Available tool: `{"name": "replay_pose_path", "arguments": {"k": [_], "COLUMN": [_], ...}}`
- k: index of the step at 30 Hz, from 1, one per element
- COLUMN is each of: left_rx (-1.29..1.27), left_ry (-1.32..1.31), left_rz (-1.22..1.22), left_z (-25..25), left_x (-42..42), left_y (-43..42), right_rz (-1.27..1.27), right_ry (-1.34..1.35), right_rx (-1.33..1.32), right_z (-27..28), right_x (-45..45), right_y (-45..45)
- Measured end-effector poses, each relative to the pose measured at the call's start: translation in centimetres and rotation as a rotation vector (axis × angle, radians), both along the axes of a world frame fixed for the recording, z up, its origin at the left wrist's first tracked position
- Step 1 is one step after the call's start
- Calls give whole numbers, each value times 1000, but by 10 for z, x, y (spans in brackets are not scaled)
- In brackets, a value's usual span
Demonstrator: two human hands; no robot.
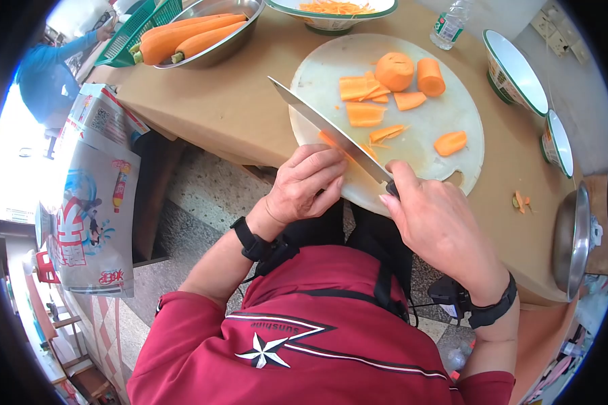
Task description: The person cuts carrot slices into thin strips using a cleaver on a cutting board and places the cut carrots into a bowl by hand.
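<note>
Brown-covered table [196, 91] across upper frame; round white cutting board [459, 108], upper centre-right, bearing cut orange carrot pieces [365, 115]. Right hand [442, 219], right of centre: closed around black-handled knife [338, 137] with long steel blade, tip toward upper left. Left hand [307, 182], centre: fingers curled beside blade, near thin orange carrot strip [327, 139]; whether gripping it, cannot tell.

Carrot pieces [365, 114] on board [419, 147], whole carrots [209, 40] in bowl [240, 40] behind left
</note>
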State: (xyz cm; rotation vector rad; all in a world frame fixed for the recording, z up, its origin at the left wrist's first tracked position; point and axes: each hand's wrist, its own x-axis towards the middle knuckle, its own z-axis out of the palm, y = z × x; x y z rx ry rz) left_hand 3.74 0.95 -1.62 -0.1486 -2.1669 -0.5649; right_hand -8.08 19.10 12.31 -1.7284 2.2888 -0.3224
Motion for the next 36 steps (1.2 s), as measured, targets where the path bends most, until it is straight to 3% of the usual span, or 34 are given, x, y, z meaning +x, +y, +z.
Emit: {"name": "replay_pose_path", "arguments": {"k": [8,10,14,16,36], "left_rx": [28,16,-15,-13,-21], "left_ry": [10,-13,-19,-18,-5], "left_rz": [54,53,21,25,80], "left_z": [8,5,2,3,4], "left_x": [3,5,2,2,0], "left_y": [1,-2,-5,-4,-9], "right_rz": [-3,-112,-135,-37,-28], "right_ry": [-69,-111,-127,-53,-61], "right_rx": [-32,113,131,20,-25], "right_z": [0,8,11,9,-9], "right_x": [-2,0,2,2,-10], "right_y": [10,15,21,21,-14]}}
